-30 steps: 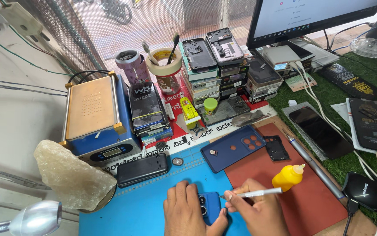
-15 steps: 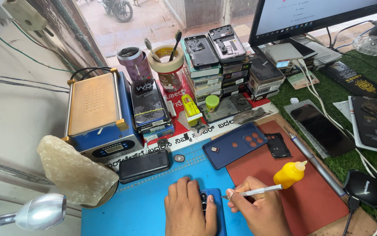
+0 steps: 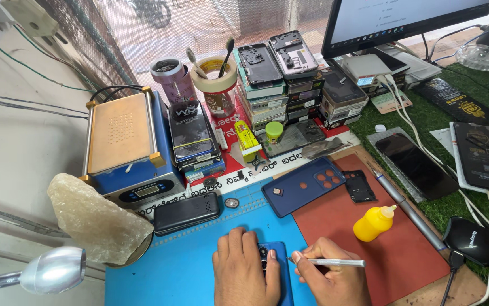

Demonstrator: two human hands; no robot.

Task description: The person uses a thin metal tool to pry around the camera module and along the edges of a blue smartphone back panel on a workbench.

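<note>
My left hand point(image 3: 243, 271) lies flat on a dark blue phone point(image 3: 275, 266) that rests on the blue work mat point(image 3: 193, 255) at the bottom centre, fingers pressing its left side. My right hand point(image 3: 329, 275) grips a thin silver tool point(image 3: 329, 262) with its tip touching the phone's right edge. Most of the phone is hidden under my hands.
A blue phone back cover point(image 3: 304, 186) and a small black part point(image 3: 359, 186) lie behind my hands. A yellow squeeze bottle point(image 3: 372, 222) stands on the red mat point(image 3: 403, 249). A blue heating machine point(image 3: 125, 148), a pale rock point(image 3: 97, 218), a black keypad phone point(image 3: 186, 212), stacked phone boxes point(image 3: 278, 90), a monitor point(image 3: 403, 17) and a mouse point(image 3: 471, 241) surround the mats.
The view has shifted slightly. My left hand has spread further over the phone, and my right hand has brought the silver tool's tip down to the phone's edge.
</note>
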